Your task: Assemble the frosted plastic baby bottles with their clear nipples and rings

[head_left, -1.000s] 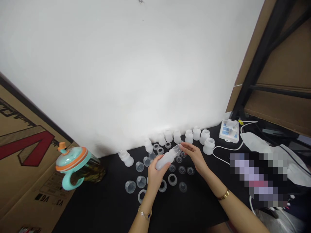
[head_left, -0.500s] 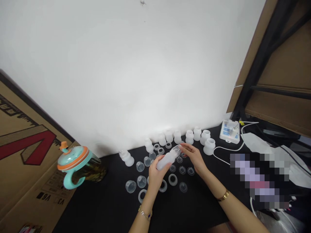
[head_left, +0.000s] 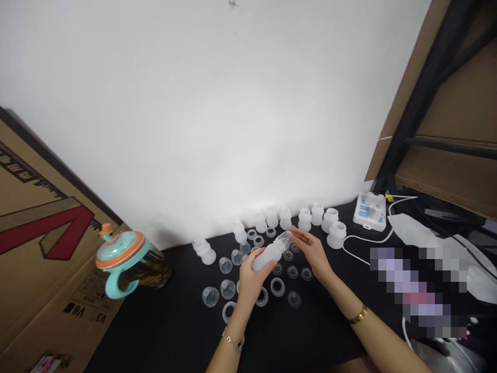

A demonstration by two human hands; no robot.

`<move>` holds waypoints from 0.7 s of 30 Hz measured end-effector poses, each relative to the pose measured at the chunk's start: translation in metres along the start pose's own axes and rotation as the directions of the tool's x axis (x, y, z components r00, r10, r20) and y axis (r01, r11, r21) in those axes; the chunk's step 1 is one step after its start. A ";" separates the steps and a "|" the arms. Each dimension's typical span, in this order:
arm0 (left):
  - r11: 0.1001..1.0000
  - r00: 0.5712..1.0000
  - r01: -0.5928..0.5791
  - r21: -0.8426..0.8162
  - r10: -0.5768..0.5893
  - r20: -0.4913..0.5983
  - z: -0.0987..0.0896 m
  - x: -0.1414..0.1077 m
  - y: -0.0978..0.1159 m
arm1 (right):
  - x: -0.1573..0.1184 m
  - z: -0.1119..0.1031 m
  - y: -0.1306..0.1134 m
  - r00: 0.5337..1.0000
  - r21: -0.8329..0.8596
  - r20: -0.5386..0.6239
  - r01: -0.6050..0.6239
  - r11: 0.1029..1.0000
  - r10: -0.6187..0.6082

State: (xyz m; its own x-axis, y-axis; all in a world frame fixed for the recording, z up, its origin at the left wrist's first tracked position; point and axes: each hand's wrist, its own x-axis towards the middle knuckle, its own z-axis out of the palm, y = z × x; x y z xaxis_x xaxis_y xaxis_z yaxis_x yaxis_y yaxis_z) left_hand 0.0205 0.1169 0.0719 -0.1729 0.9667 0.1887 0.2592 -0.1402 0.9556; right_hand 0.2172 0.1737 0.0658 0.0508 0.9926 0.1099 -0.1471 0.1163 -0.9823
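Observation:
My left hand (head_left: 253, 272) is wrapped round the body of a white baby bottle (head_left: 267, 256), which tilts up to the right. At the bottle's upper end, the fingers of my right hand (head_left: 310, 249) are closed on a clear cap (head_left: 285, 238). The cap sits over the neck; whether it is fully seated I cannot tell. Around and below my hands lie clear caps (head_left: 210, 296), white collar rings (head_left: 277, 287) and clear nipples (head_left: 294, 299). Some of these are hidden behind my left hand and forearm.
Several open white bottles (head_left: 336, 235) line the wall side of the black table (head_left: 171, 331). A capped bottle (head_left: 204, 252) stands at their left. A jug with a turquoise lid (head_left: 122, 246) is far left; a power strip (head_left: 369, 211) with cables lies right.
The whole view has shifted slightly to the right. Both hands keep nearly the same hold on the bottle and its cap.

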 end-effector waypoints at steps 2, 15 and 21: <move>1.000 1.000 -0.005 0.004 0.005 -0.001 0.000 0.000 0.000 | 0.000 0.000 0.001 1.000 -0.011 -0.002 0.008 1.000 -0.008; 0.998 0.998 -0.049 0.039 0.050 -0.024 0.002 0.000 -0.006 | -0.001 0.000 0.002 0.999 -0.024 0.002 0.039 0.999 -0.039; 0.998 0.998 -0.052 0.041 0.053 -0.017 0.001 0.001 -0.009 | 0.000 0.000 0.002 0.998 -0.022 0.009 0.059 0.998 -0.059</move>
State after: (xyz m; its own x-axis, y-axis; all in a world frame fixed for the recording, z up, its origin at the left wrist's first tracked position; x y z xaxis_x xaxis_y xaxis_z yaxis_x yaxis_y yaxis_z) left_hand 0.0189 0.1194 0.0630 -0.1751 0.9541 0.2432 0.3070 -0.1818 0.9342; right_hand 0.2169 0.1743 0.0637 0.0505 0.9843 0.1689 -0.1217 0.1739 -0.9772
